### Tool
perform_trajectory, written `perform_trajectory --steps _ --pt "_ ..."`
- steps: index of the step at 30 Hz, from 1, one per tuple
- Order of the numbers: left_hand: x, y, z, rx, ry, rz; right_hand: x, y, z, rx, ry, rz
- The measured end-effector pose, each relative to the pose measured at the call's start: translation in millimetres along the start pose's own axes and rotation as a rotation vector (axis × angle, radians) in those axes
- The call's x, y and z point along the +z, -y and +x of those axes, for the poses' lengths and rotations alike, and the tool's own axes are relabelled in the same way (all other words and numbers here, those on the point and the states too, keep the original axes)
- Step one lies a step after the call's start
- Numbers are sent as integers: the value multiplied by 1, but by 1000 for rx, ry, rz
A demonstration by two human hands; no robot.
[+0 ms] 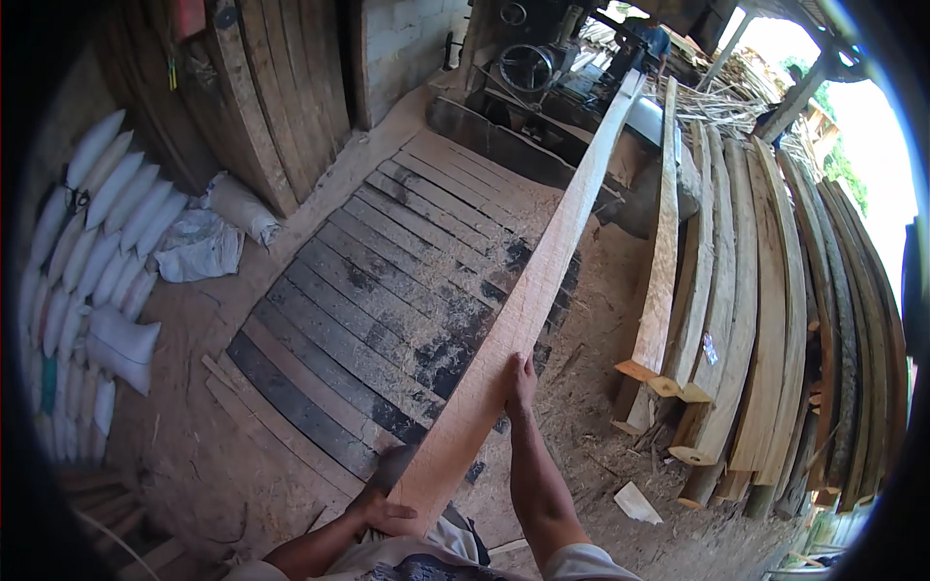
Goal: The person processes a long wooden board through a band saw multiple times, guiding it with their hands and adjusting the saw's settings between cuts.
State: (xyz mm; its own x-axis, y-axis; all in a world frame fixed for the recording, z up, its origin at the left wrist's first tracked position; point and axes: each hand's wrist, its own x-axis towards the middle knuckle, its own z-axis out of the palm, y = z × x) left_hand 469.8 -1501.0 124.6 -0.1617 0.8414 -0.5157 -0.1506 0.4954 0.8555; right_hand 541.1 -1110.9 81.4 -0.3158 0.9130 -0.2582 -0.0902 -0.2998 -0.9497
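Note:
A long, pale sawn plank [542, 271] runs from my waist away to the far machine, its near end close to my body. My left hand [381, 511] grips the plank's left edge near that end, its fingers on the upper face. Farther along, my right hand [521, 384] is closed on the right edge, with the fingers underneath mostly hidden. The far end lies by a machine with a spoked handwheel [526, 68], where a person in a blue shirt [657, 44] stands.
A slatted wooden platform [339, 281] strewn with sawdust lies left of the plank. Several long timbers [722, 290] are stacked on the right. Filled white sacks [121, 203] are piled at the left wall. A wood offcut [636, 504] lies on the dirt floor.

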Motion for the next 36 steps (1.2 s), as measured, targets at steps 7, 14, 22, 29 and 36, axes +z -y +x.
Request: perform_trajectory --steps 7,14,22,29,36 --pt "-16 -93 173 -152 46 -41 -1 37 187 35 -66 -77" --pt "-5 -245 343 -101 11 -270 -18 100 362 -35 -28 -148" --pt "-24 -264 580 -6 60 -21 -32 151 442 222 79 -136" --pt "-36 -438 764 -82 43 -102 -73 191 542 406 325 -264" --pt "-30 -564 946 -81 4 -204 -81 246 677 145 358 -632"
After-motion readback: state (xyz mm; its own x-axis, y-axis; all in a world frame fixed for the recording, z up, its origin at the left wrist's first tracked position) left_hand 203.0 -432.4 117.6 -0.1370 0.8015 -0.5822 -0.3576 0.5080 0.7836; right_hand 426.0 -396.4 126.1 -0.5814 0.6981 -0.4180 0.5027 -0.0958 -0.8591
